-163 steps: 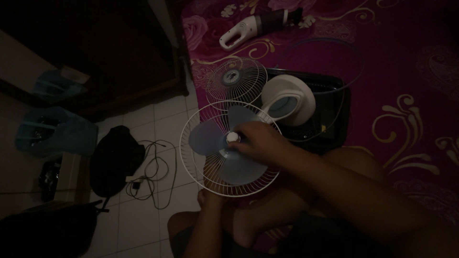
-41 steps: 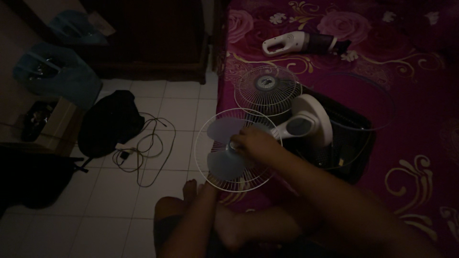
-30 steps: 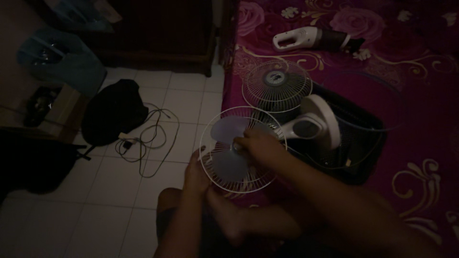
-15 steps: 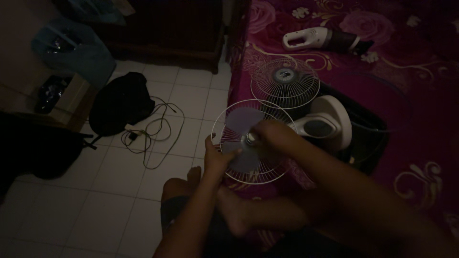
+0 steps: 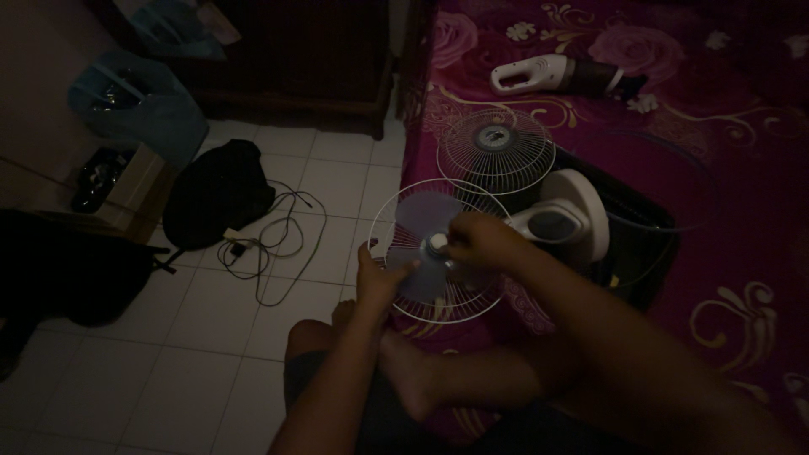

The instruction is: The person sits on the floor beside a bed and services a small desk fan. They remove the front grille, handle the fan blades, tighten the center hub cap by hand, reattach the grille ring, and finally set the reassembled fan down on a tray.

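Observation:
A small table fan lies on its back at the edge of the bed, its pale blue blades (image 5: pixel 419 221) inside the white rear wire guard (image 5: pixel 396 211). My left hand (image 5: pixel 377 275) grips the lower left of the guard and a blade. My right hand (image 5: pixel 478 240) pinches the white hub cap (image 5: pixel 437 244) at the centre of the blades. The fan's round white base (image 5: pixel 575 221) points to the right. The detached front wire guard (image 5: pixel 495 152) lies flat on the bed just beyond.
A white and dark handheld vacuum (image 5: pixel 563 75) lies on the magenta flowered bedspread (image 5: pixel 742 126). A black tray or case (image 5: pixel 649 244) sits under the fan. On the tiled floor are a black bag (image 5: pixel 217 194), loose cables (image 5: pixel 270 244) and a blue plastic bag (image 5: pixel 139 105). My crossed legs (image 5: pixel 421 379) are below.
The view has shifted, so the fan sits further right and lower. My left hand has come up to grip the guard's lower left rim. My right hand stays on the hub.

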